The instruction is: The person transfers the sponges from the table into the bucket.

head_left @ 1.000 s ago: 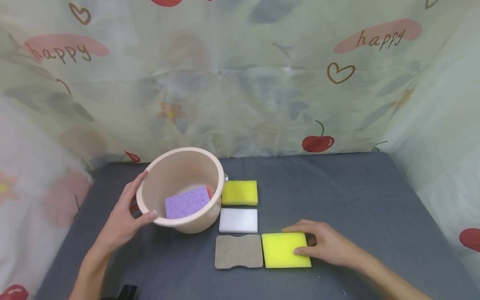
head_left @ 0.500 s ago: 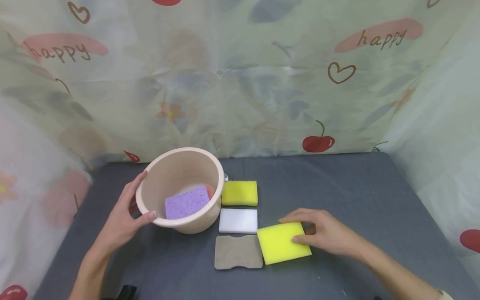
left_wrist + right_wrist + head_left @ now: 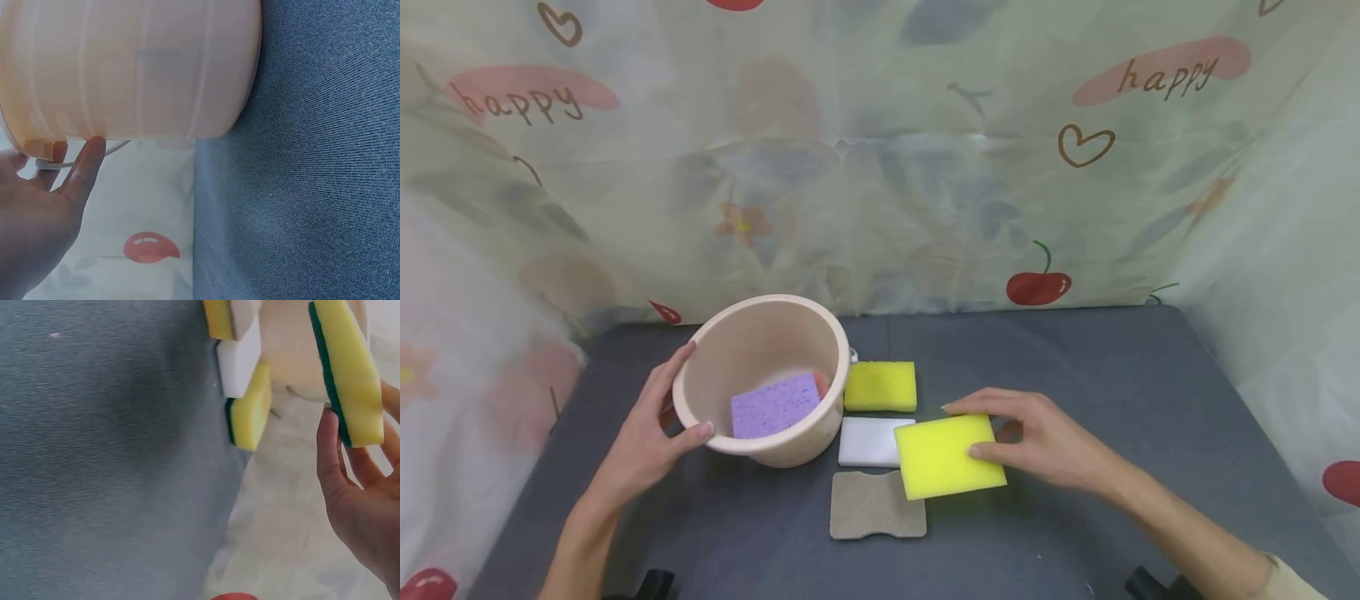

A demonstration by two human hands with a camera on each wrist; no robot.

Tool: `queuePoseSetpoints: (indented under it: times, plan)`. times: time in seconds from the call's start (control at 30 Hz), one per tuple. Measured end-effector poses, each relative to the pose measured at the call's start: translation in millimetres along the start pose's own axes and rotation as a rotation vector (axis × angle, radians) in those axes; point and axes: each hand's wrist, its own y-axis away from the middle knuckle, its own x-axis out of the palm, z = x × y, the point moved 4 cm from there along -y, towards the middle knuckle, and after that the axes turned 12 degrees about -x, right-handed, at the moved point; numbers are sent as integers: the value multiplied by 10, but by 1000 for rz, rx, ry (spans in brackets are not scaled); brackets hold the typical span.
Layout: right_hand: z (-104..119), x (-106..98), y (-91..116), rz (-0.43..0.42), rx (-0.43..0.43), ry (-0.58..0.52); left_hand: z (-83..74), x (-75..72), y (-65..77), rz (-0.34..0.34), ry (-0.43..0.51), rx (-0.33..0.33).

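Note:
A beige bucket [image 3: 801, 446] stands at the left of the dark table, tilted in appearance by the view. My left hand [image 3: 643, 442] grips its rim, thumb over the near edge; in the left wrist view its fingers lie against the bucket's wall [image 3: 144, 69]. Inside rest a purple sponge [image 3: 775, 406] and an orange-red thing [image 3: 821, 383] mostly hidden behind it. My right hand [image 3: 1045, 442] pinches a yellow sponge [image 3: 947, 458] by its right edge, raised off the cloth. The right wrist view shows that sponge's dark green scouring layer [image 3: 329, 369].
Right of the bucket lie a second yellow sponge [image 3: 880, 387], a white sponge block [image 3: 867, 442] and a grey-faced pad with notched sides [image 3: 876, 508], in a column. The held sponge overlaps the last two in the head view. A printed curtain [image 3: 880, 208] hangs behind the table.
My right hand has lifted the yellow sponge from beside the grey pad and carried it up and leftward. The left hand and bucket have stayed in place.

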Motion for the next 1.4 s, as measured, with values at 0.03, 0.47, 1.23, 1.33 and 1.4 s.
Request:
queuePoseSetpoints:
  times: [0.03,0.47,1.23,1.33,1.4]
  plan:
    - [18,-3,-21,0,-7,6,0,0,1,1,-1,-2]
    - [240,19,-296,-12,-55,-52,8,3,7,7,0,-16]
    - [572,20,-1010,-99,-170,-82,14,-3,-15,-3,-15,-19]
    - [569,26,-1103,-114,-165,-87,15,-5,-17,-5,-20,-22]
    - [560,34,-1160,-122,-161,-91,17,-4,-16,-3,-19,-23]
